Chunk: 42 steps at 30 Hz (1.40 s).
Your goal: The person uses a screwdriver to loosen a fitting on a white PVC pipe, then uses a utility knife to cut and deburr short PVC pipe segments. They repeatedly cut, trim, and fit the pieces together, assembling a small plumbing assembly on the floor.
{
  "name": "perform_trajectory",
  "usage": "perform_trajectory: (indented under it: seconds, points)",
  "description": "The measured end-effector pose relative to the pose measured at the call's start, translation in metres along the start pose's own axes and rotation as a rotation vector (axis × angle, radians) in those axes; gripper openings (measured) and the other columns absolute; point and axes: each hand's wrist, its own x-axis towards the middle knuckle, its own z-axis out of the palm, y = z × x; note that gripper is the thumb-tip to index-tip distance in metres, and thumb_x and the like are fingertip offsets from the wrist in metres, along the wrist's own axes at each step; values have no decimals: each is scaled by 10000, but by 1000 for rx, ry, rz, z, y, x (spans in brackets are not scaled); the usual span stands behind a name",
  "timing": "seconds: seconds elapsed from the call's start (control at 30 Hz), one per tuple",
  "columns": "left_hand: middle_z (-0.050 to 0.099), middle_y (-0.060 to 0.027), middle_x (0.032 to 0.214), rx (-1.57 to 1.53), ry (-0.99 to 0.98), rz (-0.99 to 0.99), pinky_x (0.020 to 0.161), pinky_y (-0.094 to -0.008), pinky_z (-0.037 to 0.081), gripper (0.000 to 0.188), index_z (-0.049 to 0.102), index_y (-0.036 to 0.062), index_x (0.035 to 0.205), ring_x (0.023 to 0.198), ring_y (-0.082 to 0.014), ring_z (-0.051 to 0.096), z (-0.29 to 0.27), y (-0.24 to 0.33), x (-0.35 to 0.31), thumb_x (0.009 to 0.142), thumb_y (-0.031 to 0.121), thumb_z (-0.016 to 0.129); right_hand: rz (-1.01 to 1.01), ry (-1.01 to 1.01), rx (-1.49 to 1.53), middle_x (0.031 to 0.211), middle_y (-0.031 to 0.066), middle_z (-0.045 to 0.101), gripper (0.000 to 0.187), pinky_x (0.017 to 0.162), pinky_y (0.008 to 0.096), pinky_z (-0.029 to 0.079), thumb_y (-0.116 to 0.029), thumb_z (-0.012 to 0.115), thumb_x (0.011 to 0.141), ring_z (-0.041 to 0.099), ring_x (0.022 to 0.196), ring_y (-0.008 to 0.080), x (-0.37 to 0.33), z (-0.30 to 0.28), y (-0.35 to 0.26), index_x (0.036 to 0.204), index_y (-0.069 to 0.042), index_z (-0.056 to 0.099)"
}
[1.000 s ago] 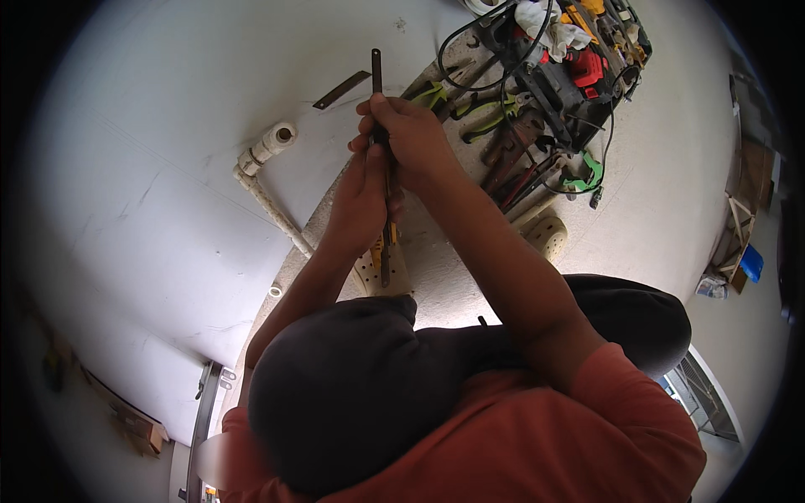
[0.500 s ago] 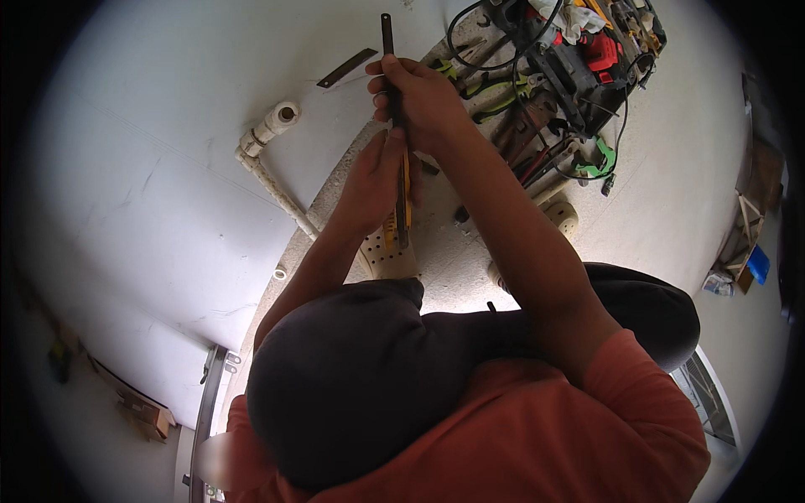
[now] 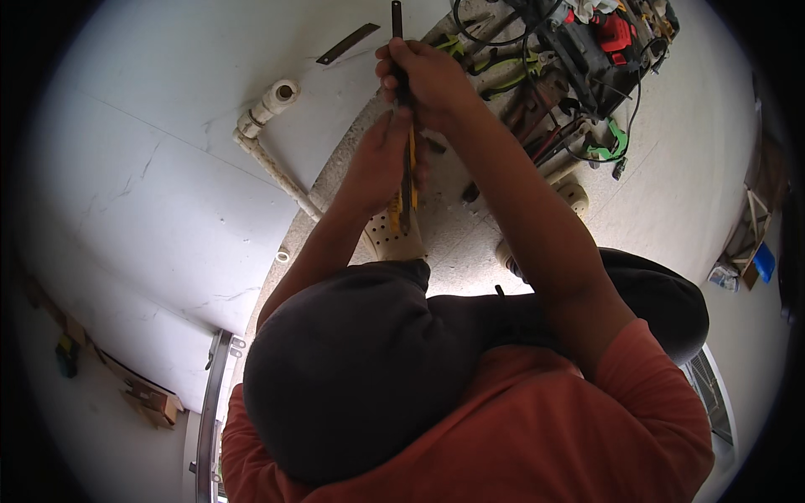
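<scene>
My right hand (image 3: 432, 80) is closed round a long dark metal strip (image 3: 397, 18) with a hole at its tip, like a saw blade. The thumb lies along the strip, which points away from me. Just below, my left hand (image 3: 379, 163) grips a yellow-and-black tool handle (image 3: 412, 189) in line with the strip. My fingers hide where strip and handle meet, so I cannot tell whether they are joined. A second dark flat strip with slanted ends (image 3: 348, 44) lies on the pale surface to the left of my right hand.
A white pipe with an elbow (image 3: 272, 101) stands out at the left, near a small white ring (image 3: 283, 255). Green-handled pliers (image 3: 503, 74) and other hand tools lie right of my hands, by a black tool box (image 3: 579, 71). A green clamp-like tool (image 3: 615, 142) and black cable lie nearby.
Both hands keep their holds and sit slightly higher and farther right in the picture. The view has shifted a little, and the surroundings have moved with it.
</scene>
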Motion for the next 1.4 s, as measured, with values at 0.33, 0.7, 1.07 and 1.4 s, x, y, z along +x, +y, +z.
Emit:
perform_trajectory:
  seconds: [0.33, 0.7, 1.07, 1.4]
  points:
    - [561, -41, 756, -140, 95, 34, 502, -309, 512, 396, 494, 62, 1026, 552, -137, 583, 1, -1, 0, 1118, 423, 359, 81, -105, -124, 866, 60, 662, 343, 669, 307, 556, -318, 512, 1093, 629, 695, 149, -1, 11, -8, 1105, 12, 604]
    - [515, -22, 738, -166, 82, 26, 488, -303, 459, 427, 511, 93, 1000, 539, -137, 516, 1, -5, -3, 1111, 480, 369, 100, -216, -245, 868, 96, 688, 346, 617, 299, 564, -318, 508, 1093, 691, 688, 177, -1, 11, -6, 1053, 15, 590]
    - [504, -33, 684, -214, 98, -7, 465, -324, 450, 432, 491, 89, 969, 501, -160, 514, -5, -11, 1, 1111, 473, 354, 17, -160, -342, 861, 137, 729, 337, 627, 337, 586, -250, 459, 1100, 741, 690, 227, -13, 14, -2, 1015, 44, 602]
    - [667, -92, 975, 344, 169, 209, 730, -308, 551, 461, 552, -3, 1326, 855, -164, 665, -20, -20, 21, 1086, 385, 482, -131, -190, -513, 812, 150, 715, 356, 681, 373, 581, -295, 551, 1067, 725, 723, 230, -1, 7, -6, 1031, 48, 641]
